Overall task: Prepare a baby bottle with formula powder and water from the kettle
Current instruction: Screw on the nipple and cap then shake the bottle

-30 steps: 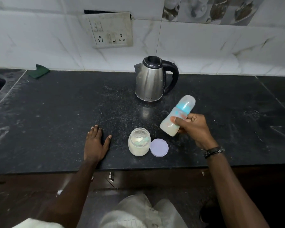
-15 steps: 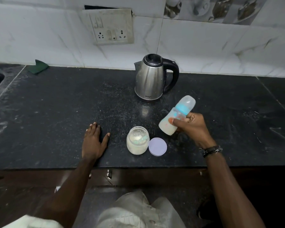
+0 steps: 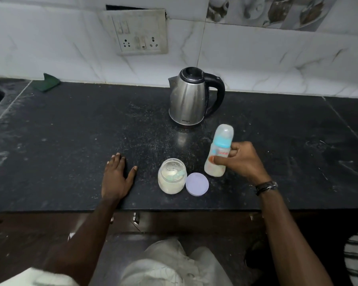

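On the counter, front and centre, going outward from the fingers:

Right hand (image 3: 241, 162): fingers and thumb curled round the bottle, thumb across its front, so a proper grip. Dark bands on the wrist.

Bottle (image 3: 218, 153): nearly upright, top leaning a touch toward 1 o'clock. Clear cap and blue collar on, milky stuff in the lower part. Can't tell if the base is touching the counter or just off it.

Left hand (image 3: 117, 175): flat on the counter, fingers straight and together, thumb out toward 2 o'clock, holding nothing. It's at 9 o'clock from the jar, a gap between them.

Jar (image 3: 172, 176): open, pale powder inside with a pale green scoop lying in it. At 8 o'clock from the bottle.

Lid (image 3: 197, 184): lilac, flat on the counter, right up against the jar at its 4 o'clock.

Kettle (image 3: 191, 98): steel, black lid shut, handle pointing to 3 o'clock. Sits at 12 o'clock from the jar, well apart.

Counter (image 3: 70, 141): black stone, dusted with white specks.

Cloth (image 3: 47, 82): green, way off at 10 o'clock by the wall.

Socket plate (image 3: 140, 32): on the tiles, 11 o'clock from the kettle.
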The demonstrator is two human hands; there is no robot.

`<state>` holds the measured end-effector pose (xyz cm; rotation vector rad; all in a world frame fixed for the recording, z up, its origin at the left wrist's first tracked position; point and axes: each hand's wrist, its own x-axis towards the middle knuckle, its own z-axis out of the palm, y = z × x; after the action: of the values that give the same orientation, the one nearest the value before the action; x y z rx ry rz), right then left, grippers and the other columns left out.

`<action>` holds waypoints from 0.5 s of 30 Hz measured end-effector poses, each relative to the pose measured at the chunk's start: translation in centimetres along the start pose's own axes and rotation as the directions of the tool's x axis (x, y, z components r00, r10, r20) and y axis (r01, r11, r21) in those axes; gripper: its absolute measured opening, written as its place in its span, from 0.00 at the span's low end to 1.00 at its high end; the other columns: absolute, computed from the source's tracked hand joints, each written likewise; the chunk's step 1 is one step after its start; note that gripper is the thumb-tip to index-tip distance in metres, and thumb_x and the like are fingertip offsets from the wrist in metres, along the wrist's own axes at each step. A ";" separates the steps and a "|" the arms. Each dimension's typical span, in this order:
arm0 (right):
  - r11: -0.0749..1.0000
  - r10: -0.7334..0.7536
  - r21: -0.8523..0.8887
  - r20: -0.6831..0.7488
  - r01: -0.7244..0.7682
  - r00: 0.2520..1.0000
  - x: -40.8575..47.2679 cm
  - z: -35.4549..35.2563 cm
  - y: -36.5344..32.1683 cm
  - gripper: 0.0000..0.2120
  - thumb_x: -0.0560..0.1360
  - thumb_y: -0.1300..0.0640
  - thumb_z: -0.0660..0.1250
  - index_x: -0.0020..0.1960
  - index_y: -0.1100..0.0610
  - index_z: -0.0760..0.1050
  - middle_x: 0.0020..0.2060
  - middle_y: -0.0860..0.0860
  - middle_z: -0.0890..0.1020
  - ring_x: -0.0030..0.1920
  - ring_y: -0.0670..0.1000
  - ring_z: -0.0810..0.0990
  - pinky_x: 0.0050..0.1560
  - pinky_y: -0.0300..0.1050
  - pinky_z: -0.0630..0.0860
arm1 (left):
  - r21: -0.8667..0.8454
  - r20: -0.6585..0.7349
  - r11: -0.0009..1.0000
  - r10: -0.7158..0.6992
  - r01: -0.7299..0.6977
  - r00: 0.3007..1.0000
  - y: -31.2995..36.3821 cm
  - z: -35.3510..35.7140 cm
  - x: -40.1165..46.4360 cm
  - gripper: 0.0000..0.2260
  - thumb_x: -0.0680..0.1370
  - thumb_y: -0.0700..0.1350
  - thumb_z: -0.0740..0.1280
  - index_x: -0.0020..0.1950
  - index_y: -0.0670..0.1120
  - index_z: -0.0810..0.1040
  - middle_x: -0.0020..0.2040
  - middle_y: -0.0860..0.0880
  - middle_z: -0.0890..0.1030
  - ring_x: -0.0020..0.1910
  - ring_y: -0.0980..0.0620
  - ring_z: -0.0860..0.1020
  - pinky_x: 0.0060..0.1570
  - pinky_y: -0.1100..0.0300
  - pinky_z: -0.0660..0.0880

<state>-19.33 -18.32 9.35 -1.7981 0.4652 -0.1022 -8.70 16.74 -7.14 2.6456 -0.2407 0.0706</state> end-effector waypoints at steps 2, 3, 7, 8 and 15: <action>0.998 -0.004 0.066 0.023 0.003 1.000 -0.2 0.2 0.2 0.14 0.67 0.61 0.79 0.51 0.62 0.83 0.42 0.51 0.88 0.43 0.48 0.87 0.44 0.46 0.82 | -0.003 -0.001 1.000 0.011 -0.011 1.000 -0.1 0.0 0.1 0.30 0.82 0.58 0.62 0.75 0.37 0.69 0.78 0.39 0.64 0.79 0.41 0.60 0.78 0.46 0.57; 0.994 0.001 0.109 -0.042 0.004 0.999 -0.1 0.2 0.3 0.12 0.68 0.61 0.78 0.50 0.63 0.83 0.40 0.51 0.88 0.40 0.48 0.86 0.42 0.44 0.82 | 0.002 -0.004 1.000 0.017 -0.017 1.000 -0.1 0.0 0.1 0.30 0.82 0.58 0.62 0.75 0.37 0.69 0.78 0.39 0.64 0.79 0.41 0.60 0.78 0.46 0.57; 0.997 -0.006 0.072 0.001 0.006 1.000 -0.4 0.5 0.1 0.10 0.67 0.63 0.79 0.48 0.60 0.83 0.39 0.48 0.87 0.41 0.46 0.86 0.41 0.40 0.82 | 0.010 0.005 1.000 0.011 -0.011 1.000 0.0 0.0 0.0 0.30 0.82 0.58 0.62 0.75 0.37 0.69 0.78 0.39 0.64 0.79 0.41 0.60 0.78 0.46 0.56; 0.995 -0.007 0.100 0.007 0.006 1.000 -0.5 0.6 0.4 0.11 0.68 0.62 0.79 0.49 0.61 0.83 0.41 0.52 0.88 0.42 0.48 0.86 0.42 0.43 0.82 | 0.004 0.004 1.000 0.011 -0.011 1.000 0.0 0.0 0.0 0.30 0.82 0.58 0.62 0.75 0.37 0.68 0.78 0.39 0.64 0.79 0.41 0.59 0.78 0.46 0.56; 0.993 -0.030 0.112 -0.019 0.032 0.999 -0.8 0.5 0.7 0.12 0.67 0.60 0.79 0.49 0.60 0.83 0.41 0.53 0.88 0.41 0.48 0.87 0.40 0.42 0.82 | -0.002 -0.001 1.000 0.010 -0.010 1.000 0.0 -0.1 0.0 0.30 0.82 0.58 0.62 0.75 0.37 0.69 0.78 0.40 0.64 0.79 0.42 0.60 0.78 0.47 0.56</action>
<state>-20.07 -17.73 8.72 -1.6949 0.4356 -0.1622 -8.68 16.76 -7.08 2.6427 -0.2535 0.0753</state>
